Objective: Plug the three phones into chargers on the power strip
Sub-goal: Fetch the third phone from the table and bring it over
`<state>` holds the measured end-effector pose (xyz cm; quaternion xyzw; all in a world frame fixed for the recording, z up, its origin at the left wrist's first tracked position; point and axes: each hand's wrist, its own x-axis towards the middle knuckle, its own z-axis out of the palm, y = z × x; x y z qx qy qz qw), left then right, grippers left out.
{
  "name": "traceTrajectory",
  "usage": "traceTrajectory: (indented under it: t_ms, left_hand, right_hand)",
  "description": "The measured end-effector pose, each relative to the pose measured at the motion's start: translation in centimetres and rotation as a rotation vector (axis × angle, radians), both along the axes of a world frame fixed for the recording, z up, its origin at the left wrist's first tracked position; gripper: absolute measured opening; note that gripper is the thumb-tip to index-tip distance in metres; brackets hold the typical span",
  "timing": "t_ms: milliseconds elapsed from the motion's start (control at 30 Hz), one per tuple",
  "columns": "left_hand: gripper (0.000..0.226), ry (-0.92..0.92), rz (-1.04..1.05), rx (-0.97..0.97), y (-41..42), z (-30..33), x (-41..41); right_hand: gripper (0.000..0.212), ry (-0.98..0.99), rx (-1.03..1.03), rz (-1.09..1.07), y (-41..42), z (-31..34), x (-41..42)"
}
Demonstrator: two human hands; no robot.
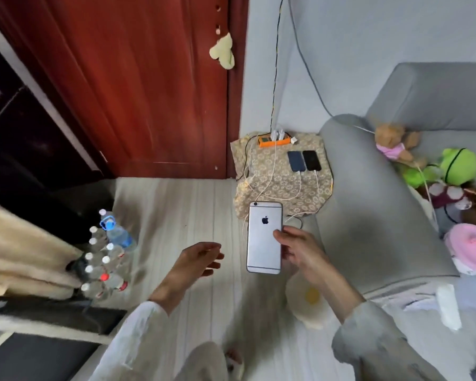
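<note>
My right hand (300, 251) grips a silver phone (263, 243) by its right edge, back side up, held above the floor in front of a small table covered with a patterned cloth (259, 171). My left hand (201, 259) hovers to the phone's left with fingers apart, holding nothing. On the cloth lie a blue phone (296, 161) and a black phone (311, 160), side by side, each with a white cable at its near end. An orange power strip (274, 141) with white chargers sits at the back of the cloth. A loose white cable (297, 214) trails beside the silver phone.
A grey sofa arm (368, 210) stands right of the table, with plush toys (456, 166) on the seat. Several water bottles (105, 259) stand on the floor at left. A red wooden door (149, 92) is behind. A cream cushion (308, 301) lies under my right wrist.
</note>
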<state>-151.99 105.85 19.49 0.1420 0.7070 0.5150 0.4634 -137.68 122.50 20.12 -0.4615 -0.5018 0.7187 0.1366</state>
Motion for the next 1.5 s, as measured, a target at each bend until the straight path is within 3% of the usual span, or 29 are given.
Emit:
traceTrajectory:
  t_ms: [233, 400, 500, 600, 700, 900, 1233, 1367, 1500]
  left_hand:
    - [0.028, -0.012, -0.110, 0.016, 14.6, -0.3, -4.4]
    - [0.018, -0.046, -0.113, 0.061, 26.8, -2.8, -10.3]
    - [0.008, -0.047, -0.113, 0.029, 33.1, -4.1, -13.4]
    - [0.005, -0.052, -0.114, -0.021, 38.9, -5.4, -15.4]
    - [0.006, -0.009, -0.109, -0.112, 44.3, -7.5, -16.5]
    - [0.020, 0.015, -0.026, -0.279, 54.8, -14.1, -15.9]
    - [0.026, 0.140, 0.139, -0.664, 68.3, -31.1, -16.5]
    - [0.026, 0.206, 0.155, -0.708, 69.2, -34.9, -18.5]
    - [0.026, 0.278, 0.105, -0.748, 69.1, -36.5, -19.5]
  right_hand:
    - [0.014, -0.012, 0.041, 0.080, 11.1, -1.6, -6.2]
    - [0.012, -0.047, 0.039, 0.110, 22.2, -3.1, -12.2]
    - [0.021, -0.093, 0.022, 0.130, 28.6, -3.5, -15.5]
    - [0.012, -0.111, 0.026, 0.163, 34.2, -4.3, -17.4]
    - [0.016, -0.162, 0.017, 0.168, 39.2, -6.1, -18.3]
    - [0.019, -0.336, -0.037, 0.198, 50.1, -12.5, -19.2]
    - [0.027, -0.505, -0.172, 0.200, 64.8, -29.9, -21.1]
    - [0.030, -0.608, 0.104, 0.457, 66.7, -33.6, -22.3]
    - [0.029, -0.609, 0.346, 0.529, 68.6, -35.4, -25.3]
